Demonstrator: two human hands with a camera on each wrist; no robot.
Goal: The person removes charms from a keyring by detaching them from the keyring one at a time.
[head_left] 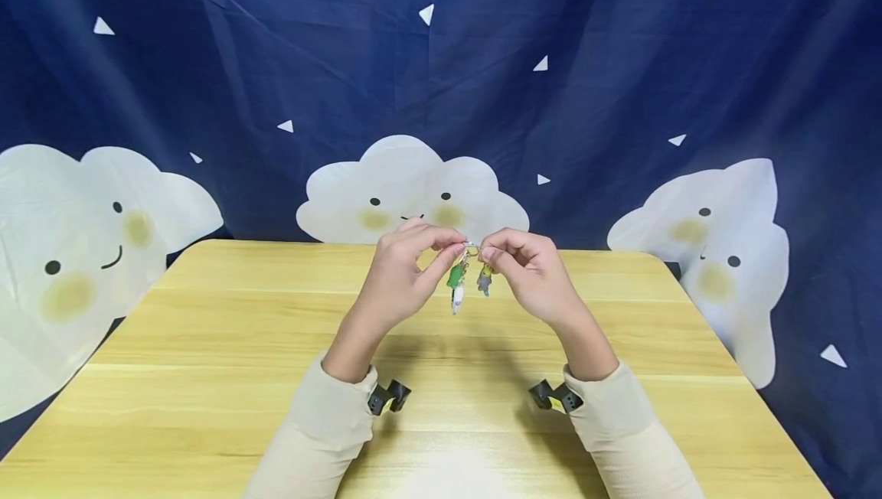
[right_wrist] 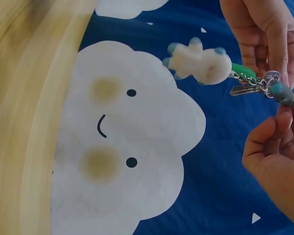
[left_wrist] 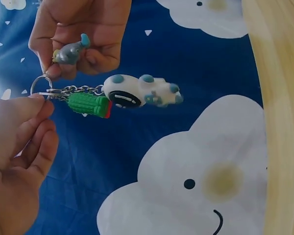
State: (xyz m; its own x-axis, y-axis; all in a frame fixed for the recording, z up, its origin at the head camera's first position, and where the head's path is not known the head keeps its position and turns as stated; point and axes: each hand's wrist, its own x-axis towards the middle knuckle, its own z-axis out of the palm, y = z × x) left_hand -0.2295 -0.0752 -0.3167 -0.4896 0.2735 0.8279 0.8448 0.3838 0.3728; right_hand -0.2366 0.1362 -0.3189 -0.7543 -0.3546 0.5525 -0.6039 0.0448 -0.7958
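Observation:
Above the far part of the table both hands meet. My left hand (head_left: 403,273) pinches a metal key ring (left_wrist: 41,76) between thumb and fingertips. From it hang a green ribbed charm (left_wrist: 85,104) with a red end and a white figure (left_wrist: 157,92) with blue limb tips, on short chains. A silver key (right_wrist: 244,90) shows beside them in the right wrist view. Close by, my right hand (head_left: 537,273) holds a small grey figurine charm (left_wrist: 68,54) with a blue tip, pinching its yellowish end right beside the ring.
The light wooden table (head_left: 441,384) stretches beneath both arms. Behind it hangs a dark blue curtain (head_left: 344,63) printed with smiling white clouds (head_left: 413,170) and small triangles. Each wrist wears a black camera mount, left (head_left: 389,398) and right (head_left: 554,396), just above the tabletop.

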